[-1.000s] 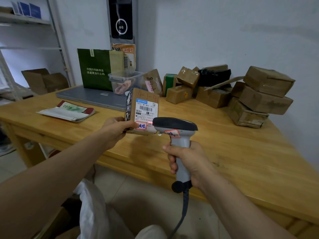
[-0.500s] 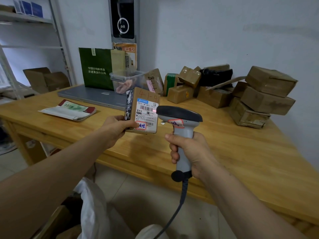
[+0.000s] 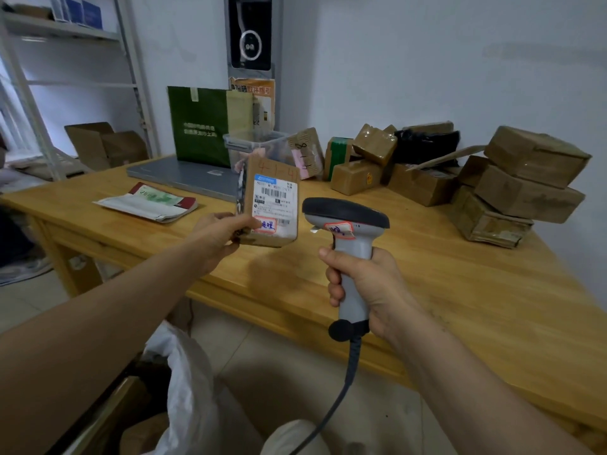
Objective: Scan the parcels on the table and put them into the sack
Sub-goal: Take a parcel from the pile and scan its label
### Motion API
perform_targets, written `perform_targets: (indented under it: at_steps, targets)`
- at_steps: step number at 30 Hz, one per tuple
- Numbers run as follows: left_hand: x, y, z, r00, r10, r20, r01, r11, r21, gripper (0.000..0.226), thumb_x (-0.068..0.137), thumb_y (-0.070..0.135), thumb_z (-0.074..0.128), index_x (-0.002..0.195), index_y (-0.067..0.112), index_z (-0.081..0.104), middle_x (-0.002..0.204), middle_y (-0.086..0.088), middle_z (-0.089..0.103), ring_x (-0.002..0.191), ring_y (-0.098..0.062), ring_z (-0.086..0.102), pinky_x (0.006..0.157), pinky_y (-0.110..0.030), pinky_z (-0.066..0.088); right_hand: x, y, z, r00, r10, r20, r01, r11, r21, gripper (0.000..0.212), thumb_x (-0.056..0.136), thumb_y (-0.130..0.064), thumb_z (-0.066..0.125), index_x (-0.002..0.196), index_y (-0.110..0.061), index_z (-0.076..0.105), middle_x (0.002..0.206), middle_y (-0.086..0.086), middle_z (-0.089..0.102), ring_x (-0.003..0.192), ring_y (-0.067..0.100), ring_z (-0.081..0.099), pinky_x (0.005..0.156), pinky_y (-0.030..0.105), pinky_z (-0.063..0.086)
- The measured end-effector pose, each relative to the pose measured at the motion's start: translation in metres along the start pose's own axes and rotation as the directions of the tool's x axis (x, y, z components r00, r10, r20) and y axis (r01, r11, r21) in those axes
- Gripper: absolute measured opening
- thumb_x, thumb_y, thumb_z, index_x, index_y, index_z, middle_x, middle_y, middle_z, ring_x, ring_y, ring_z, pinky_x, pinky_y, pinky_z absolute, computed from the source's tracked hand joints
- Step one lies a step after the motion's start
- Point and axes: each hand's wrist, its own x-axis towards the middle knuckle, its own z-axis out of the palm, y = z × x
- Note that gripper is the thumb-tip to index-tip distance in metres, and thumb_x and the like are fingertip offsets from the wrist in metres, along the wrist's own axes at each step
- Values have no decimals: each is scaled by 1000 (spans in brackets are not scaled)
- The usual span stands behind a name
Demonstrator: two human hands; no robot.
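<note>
I judge the small brown cardboard parcel [image 3: 272, 205] light, stiff (edges best for holding) | left hand [image 3: 220, 234] pinches its lower-left corner over front edge of wooden table [image 3: 460, 290] | right hand [image 3: 364, 284] clenches grey pistol-grip scanner [image 3: 345, 221]

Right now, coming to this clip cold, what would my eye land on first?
At centre, the left hand holds a small parcel upright, label toward the camera, and the right hand grips a grey scanner just beside it. Behind them, a pile of brown boxes crowds the far right of the table. A white sack stands open at bottom left.
</note>
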Motion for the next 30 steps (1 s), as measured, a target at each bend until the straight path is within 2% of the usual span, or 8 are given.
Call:
perform_targets:
  at_steps: [3, 7, 12, 16, 19, 22, 26, 30]
  targets:
    - [-6, -1, -44, 992, 5, -124, -10, 999, -37, 49, 79, 15, 73, 122, 6, 51, 108, -7, 64, 97, -16, 62, 77, -27, 52, 2, 8, 14, 997, 43, 61, -43, 999, 0, 17, 84, -12, 71, 80, -6, 56, 53, 6, 50, 40, 15, 44, 42, 25, 41]
    - [-23, -15, -120, 912, 36, -410, -78, 993, -85, 26, 81, 21, 72, 101, 10, 59, 106, -9, 66, 87, -16, 64, 73, -28, 55, 2, 31, 47, 983, 119, 141, -113, 992, -49, 15, 84, -12, 71, 83, -5, 57, 54, 5, 52, 41, 15, 45, 42, 26, 41]
    - [-53, -50, -207, 777, -23, -629, 60, 997, 38, 65, 72, 31, 75, 128, 5, 55, 116, -13, 64, 81, -17, 63, 56, -25, 50, -3, 63, 93, 952, 216, 216, -196, 975, -109, 15, 85, -8, 69, 78, -6, 56, 51, 5, 50, 40, 15, 44, 42, 25, 41]
    - [-70, -84, -233, 759, -60, -648, 289, 923, 253, 53, 70, 34, 80, 107, 2, 60, 108, -20, 64, 74, -23, 59, 61, -32, 50, 1, 95, 118, 925, 300, 231, -249, 942, -227, 14, 83, -6, 71, 78, -4, 58, 53, 7, 53, 43, 17, 49, 45, 27, 43]
    - [-69, -112, -240, 764, -74, -641, 385, 849, 361, 75, 73, 34, 80, 134, 5, 48, 126, -18, 57, 101, -30, 57, 82, -40, 51, 14, 133, 135, 923, 328, 199, -216, 874, -436, 13, 81, -8, 74, 82, -5, 61, 61, 8, 61, 49, 16, 57, 49, 27, 46]
    - [-63, -136, -244, 789, -43, -613, 387, 810, 441, 78, 75, 32, 78, 140, 10, 43, 132, -16, 55, 113, -32, 56, 86, -40, 50, 33, 182, 149, 921, 361, 148, -199, 761, -617, 12, 82, -11, 71, 82, -9, 60, 68, 6, 64, 53, 12, 60, 50, 24, 49]
    - [-58, -154, -253, 811, 93, -578, 309, 771, 557, 69, 74, 29, 79, 135, 10, 53, 128, -11, 60, 109, -25, 61, 80, -35, 53, 55, 235, 165, 931, 360, 58, -210, 658, -723, 25, 83, -27, 71, 96, -8, 61, 84, 5, 64, 73, 21, 63, 64, 30, 51]
    - [-51, -173, -270, 843, 95, -529, 343, 663, 665, 85, 56, 58, 77, 131, 22, 57, 124, -8, 59, 103, -22, 62, 81, -40, 57, 68, 258, 176, 946, 321, 47, -194, 676, -711, 36, 83, -35, 72, 107, -10, 61, 92, 3, 62, 84, 19, 59, 72, 27, 44]
